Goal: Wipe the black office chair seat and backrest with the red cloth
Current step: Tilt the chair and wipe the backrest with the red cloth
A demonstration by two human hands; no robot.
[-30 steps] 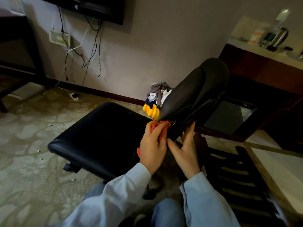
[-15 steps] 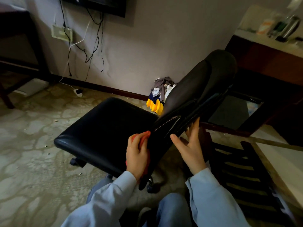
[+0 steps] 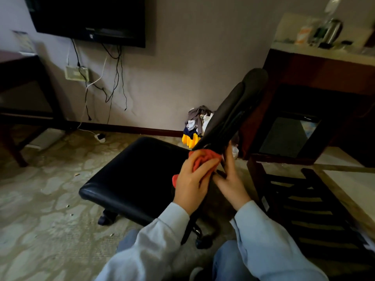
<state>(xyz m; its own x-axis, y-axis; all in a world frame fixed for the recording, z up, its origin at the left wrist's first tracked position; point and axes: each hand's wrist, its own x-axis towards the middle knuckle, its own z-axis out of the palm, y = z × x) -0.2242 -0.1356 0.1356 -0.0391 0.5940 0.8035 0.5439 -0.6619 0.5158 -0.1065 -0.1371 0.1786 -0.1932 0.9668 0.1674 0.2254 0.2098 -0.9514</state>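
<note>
A dim room with a pale patterned carpet (image 3: 40, 199), a grey wall carrying a black flat television (image 3: 91, 17) and loose cables, and a dark wooden surface (image 3: 316, 55) at the far right. The padded black office chair seat (image 3: 132, 171) sits in the middle. Its black padded backrest (image 3: 233, 110) leans up and away to the right.

The crumpled red cloth (image 3: 203, 157) is at the foot of the backrest, just where it meets the seat. The left hand (image 3: 192, 183) grasps it with fingers curled over the bunched fabric. The right hand (image 3: 229, 179) holds nothing: its fingers lie straight up against the lower rear of the backrest, apparently steadying it.

The step looks like wiping the backrest from its base. To do it well, the flat hand should brace the panel from behind while the cloth travels up the padded face in overlapping strokes. It should also reach into the crease by the seat, where dust tends to gather.

As for containers, only a metal kettle (image 3: 332, 31) stands on the far surface among blurred items, and its contents cannot be seen. A heap of clothes with yellow trim (image 3: 194, 126) lies on the floor by the wall.
</note>
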